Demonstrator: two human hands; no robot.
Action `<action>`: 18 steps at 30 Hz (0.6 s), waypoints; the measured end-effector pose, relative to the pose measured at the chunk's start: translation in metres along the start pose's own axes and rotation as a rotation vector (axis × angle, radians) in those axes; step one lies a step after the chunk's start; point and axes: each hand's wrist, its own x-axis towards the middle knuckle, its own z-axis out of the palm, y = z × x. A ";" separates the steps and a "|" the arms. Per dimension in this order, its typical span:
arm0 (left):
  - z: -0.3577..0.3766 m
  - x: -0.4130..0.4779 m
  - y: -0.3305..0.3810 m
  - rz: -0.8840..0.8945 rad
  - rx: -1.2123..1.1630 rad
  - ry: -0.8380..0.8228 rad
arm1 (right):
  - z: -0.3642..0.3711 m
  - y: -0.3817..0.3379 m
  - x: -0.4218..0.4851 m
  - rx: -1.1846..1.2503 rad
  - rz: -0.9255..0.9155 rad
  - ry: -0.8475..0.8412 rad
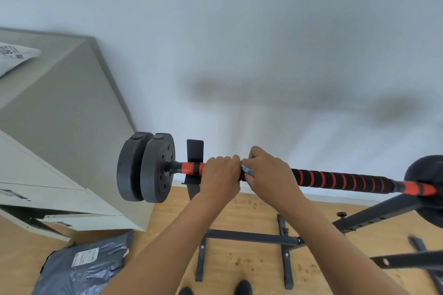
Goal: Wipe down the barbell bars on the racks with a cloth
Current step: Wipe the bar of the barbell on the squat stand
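Note:
A barbell bar (340, 179) with black foam grip and orange stripes lies across a black rack (194, 151), running from left to lower right. Two black weight plates (146, 166) sit on its left end, and another plate (426, 170) shows at the right edge. My left hand (221, 175) grips the bar just right of the left rack cradle. My right hand (269, 172) wraps the bar beside it, touching the left hand. A small bit of blue-and-white cloth (246, 170) peeks out under the right hand's fingers; most of it is hidden.
A beige cabinet (67, 141) stands at left against the white wall. A grey plastic parcel bag (81, 266) lies on the wooden floor below it. The rack's black base bars (251, 237) spread on the floor under the barbell. My shoes (242, 287) show at the bottom.

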 end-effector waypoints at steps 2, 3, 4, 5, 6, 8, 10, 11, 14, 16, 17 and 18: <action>-0.005 0.007 -0.002 -0.008 0.013 -0.066 | 0.000 0.001 -0.006 0.022 -0.012 0.003; -0.007 0.011 -0.002 0.007 0.016 -0.099 | 0.000 0.002 -0.010 0.048 -0.017 0.005; -0.009 0.013 -0.003 0.022 0.014 -0.130 | 0.000 0.003 -0.016 0.090 -0.020 0.004; -0.012 0.015 -0.004 0.028 0.010 -0.159 | 0.001 0.004 -0.024 0.149 -0.015 -0.008; -0.014 0.015 -0.005 0.025 0.006 -0.181 | 0.002 0.006 -0.032 0.216 0.002 -0.037; -0.018 0.016 -0.007 0.012 0.001 -0.196 | 0.005 0.010 -0.047 0.339 0.058 -0.110; -0.019 0.015 -0.007 0.032 -0.008 -0.219 | 0.005 0.020 -0.052 0.399 0.116 -0.098; -0.020 0.016 -0.007 0.060 -0.022 -0.246 | 0.002 0.025 -0.049 0.399 0.127 -0.068; -0.035 0.030 -0.013 0.151 -0.086 -0.428 | -0.009 0.038 -0.032 0.347 0.100 0.014; -0.043 0.047 -0.016 0.134 -0.200 -0.623 | -0.013 0.043 -0.018 0.306 0.066 0.008; -0.045 0.053 -0.017 0.111 -0.270 -0.735 | -0.013 0.043 -0.013 0.312 0.047 -0.012; -0.044 0.057 -0.016 0.085 -0.329 -0.843 | -0.013 0.044 -0.008 0.346 0.033 -0.034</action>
